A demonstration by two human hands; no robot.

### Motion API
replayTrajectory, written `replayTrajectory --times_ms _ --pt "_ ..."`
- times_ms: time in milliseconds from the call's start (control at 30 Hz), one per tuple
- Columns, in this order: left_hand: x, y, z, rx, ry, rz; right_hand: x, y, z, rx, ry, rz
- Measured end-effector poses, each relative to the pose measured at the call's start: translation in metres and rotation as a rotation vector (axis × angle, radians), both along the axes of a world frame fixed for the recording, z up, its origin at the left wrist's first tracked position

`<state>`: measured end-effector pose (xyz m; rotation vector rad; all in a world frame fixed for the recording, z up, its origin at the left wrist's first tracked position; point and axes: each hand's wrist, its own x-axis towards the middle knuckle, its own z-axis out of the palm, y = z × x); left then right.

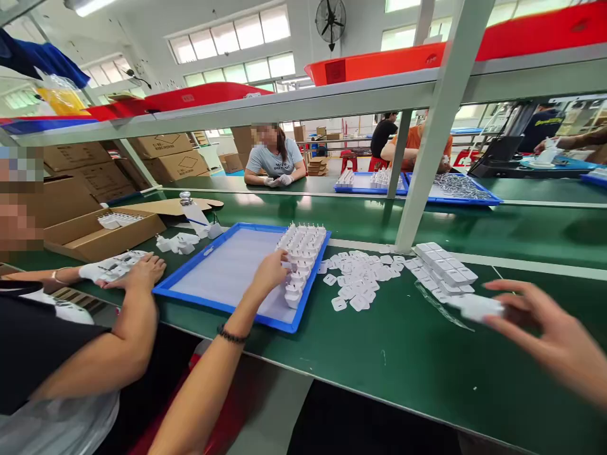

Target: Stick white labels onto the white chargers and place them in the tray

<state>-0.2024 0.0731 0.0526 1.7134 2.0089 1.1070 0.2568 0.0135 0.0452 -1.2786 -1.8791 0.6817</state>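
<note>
My left hand (271,273) reaches over the blue tray (194,272), its fingers closed at the edge of the rows of white pronged parts (303,246); what the fingertips grip is too hidden to tell. On the right, my right hand (535,322) holds a white piece (481,308) between thumb and fingers, slightly blurred. That piece is beside stacked white square blocks (446,265) on the green table. Flat white square plates (358,278) lie scattered between the tray and the blocks.
At the left, a co-worker's hands (147,272) handle white parts near a cardboard box (104,234). A metal post (427,139) rises behind the plates, under a shelf with red trays (379,66). Across the table a person (275,158) sits. Clear plastic film (443,308) lies by the blocks.
</note>
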Motion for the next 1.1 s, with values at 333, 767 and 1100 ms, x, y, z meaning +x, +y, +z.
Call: replayTrajectory --times_ms 333,767,1100 --pt "0.137 -0.113 -0.050 0.026 -0.208 -0.589 -0.165 0.012 -0.009 -0.410 0.073 0.487" --pt "0.120 -0.120 -0.074 -0.028 -0.520 -0.462 -0.166 0.094 -0.056 -0.388 -0.283 0.141" --pt "0.120 -0.120 -0.070 0.026 -0.390 -0.563 -0.142 0.045 -0.024 -0.698 0.042 0.476"
